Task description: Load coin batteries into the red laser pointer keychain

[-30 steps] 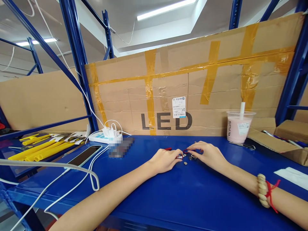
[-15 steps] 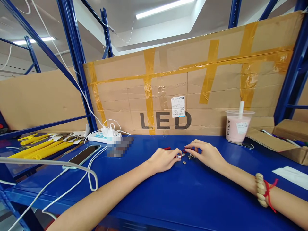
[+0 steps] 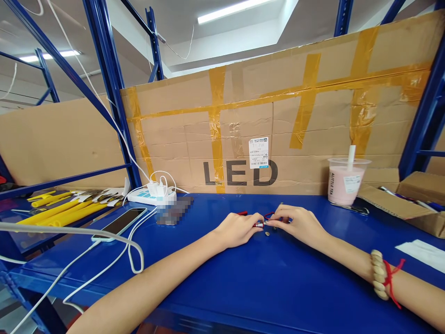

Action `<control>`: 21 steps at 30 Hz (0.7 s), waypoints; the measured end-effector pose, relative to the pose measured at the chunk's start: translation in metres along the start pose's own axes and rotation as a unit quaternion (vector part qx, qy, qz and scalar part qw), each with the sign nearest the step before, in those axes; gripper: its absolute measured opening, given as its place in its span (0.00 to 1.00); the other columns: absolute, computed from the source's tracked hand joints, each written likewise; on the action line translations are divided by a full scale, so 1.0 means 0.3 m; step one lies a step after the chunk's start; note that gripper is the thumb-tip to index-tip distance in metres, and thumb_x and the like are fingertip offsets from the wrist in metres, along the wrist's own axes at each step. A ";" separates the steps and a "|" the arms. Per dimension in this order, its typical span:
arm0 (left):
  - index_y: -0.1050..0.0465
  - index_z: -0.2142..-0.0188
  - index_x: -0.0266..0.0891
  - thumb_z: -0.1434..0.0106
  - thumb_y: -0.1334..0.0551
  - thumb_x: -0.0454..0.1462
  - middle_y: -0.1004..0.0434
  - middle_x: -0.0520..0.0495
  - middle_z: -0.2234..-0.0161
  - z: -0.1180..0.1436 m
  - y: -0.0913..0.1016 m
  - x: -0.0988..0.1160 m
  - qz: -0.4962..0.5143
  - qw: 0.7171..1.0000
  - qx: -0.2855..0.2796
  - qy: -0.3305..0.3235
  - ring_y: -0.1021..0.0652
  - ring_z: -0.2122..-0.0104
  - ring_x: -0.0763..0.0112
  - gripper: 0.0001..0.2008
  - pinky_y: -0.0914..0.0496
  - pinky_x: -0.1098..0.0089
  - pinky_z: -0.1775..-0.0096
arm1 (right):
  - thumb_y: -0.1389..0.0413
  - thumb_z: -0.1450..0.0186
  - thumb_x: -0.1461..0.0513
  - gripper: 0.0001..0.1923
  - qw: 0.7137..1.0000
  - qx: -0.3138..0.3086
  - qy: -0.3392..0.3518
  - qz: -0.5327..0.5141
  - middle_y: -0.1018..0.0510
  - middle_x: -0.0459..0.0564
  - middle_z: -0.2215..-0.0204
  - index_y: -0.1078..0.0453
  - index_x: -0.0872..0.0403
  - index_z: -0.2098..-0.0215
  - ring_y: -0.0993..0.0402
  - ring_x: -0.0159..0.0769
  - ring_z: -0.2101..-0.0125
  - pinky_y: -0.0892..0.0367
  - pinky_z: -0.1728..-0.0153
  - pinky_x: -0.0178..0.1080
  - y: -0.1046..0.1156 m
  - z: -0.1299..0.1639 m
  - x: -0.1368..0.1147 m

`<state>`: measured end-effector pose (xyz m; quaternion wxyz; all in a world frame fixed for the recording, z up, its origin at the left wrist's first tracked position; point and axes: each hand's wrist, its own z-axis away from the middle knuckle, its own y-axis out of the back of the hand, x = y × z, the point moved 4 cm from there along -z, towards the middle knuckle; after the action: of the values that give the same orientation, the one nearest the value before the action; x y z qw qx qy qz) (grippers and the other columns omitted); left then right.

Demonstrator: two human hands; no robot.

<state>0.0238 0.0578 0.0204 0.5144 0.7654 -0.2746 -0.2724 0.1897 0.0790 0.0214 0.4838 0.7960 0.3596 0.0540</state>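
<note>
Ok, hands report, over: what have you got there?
Left hand pinching a small metal piece. Right hand fingers meet it. Loose button cell beside. Nothing blocking.

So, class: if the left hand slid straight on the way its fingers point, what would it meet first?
Most likely the right hand: the left hand points right, holding a small metal piece whose tip already meets those fingertips. Depth is hard to judge.
</note>
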 end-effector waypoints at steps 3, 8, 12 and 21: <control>0.39 0.53 0.42 0.30 0.49 0.40 0.22 0.50 0.59 -0.001 0.003 0.002 -0.003 1.000 -0.003 0.001 0.21 0.60 0.66 0.08 0.29 0.71 0.60 | 0.53 0.38 0.42 0.24 1.000 -0.002 -0.002 0.002 0.22 0.45 0.72 0.25 0.48 0.74 0.28 0.34 0.75 0.39 0.76 0.35 0.000 0.000 -0.001; 0.39 0.53 0.42 0.30 0.49 0.40 0.22 0.50 0.59 -0.001 -0.001 0.001 -0.007 1.000 -0.004 0.000 0.21 0.60 0.65 0.09 0.29 0.71 0.60 | 0.51 0.39 0.42 0.24 1.000 -0.004 -0.011 0.000 0.22 0.45 0.74 0.26 0.48 0.77 0.28 0.34 0.75 0.40 0.77 0.35 0.005 -0.001 -0.010; 0.39 0.53 0.42 0.30 0.50 0.41 0.22 0.50 0.59 -0.001 -0.007 -0.003 -0.007 1.000 -0.003 -0.002 0.21 0.61 0.64 0.09 0.29 0.71 0.62 | 0.49 0.40 0.43 0.22 1.000 -0.001 -0.018 -0.008 0.21 0.44 0.73 0.26 0.48 0.77 0.28 0.34 0.76 0.40 0.77 0.35 0.007 -0.002 -0.015; 0.39 0.52 0.43 0.29 0.51 0.41 0.23 0.49 0.58 0.000 -0.012 -0.006 0.004 1.000 0.005 0.001 0.21 0.61 0.64 0.10 0.29 0.71 0.62 | 0.48 0.40 0.44 0.19 0.996 0.024 -0.026 -0.080 0.21 0.44 0.76 0.26 0.48 0.73 0.29 0.31 0.83 0.36 0.76 0.36 0.003 -0.001 0.002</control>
<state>0.0232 0.0602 0.0172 0.5117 0.7674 -0.2782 -0.2681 0.1904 0.0791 0.0221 0.4766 0.7774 0.4102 -0.0142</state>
